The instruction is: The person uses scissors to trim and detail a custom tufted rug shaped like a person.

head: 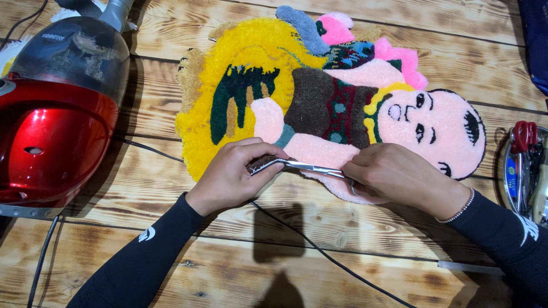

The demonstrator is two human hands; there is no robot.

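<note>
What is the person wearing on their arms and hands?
Both arms have long, tight black sleeves, each with a small white logo. The right wrist wears a thin beaded bracelet. The left hand and right hand are bare, with no gloves.

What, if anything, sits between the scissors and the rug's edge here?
Nothing visible. The right hand holds the scissors, whose blades reach the rug at its lower edge, where the left hand presses beside them.
</note>
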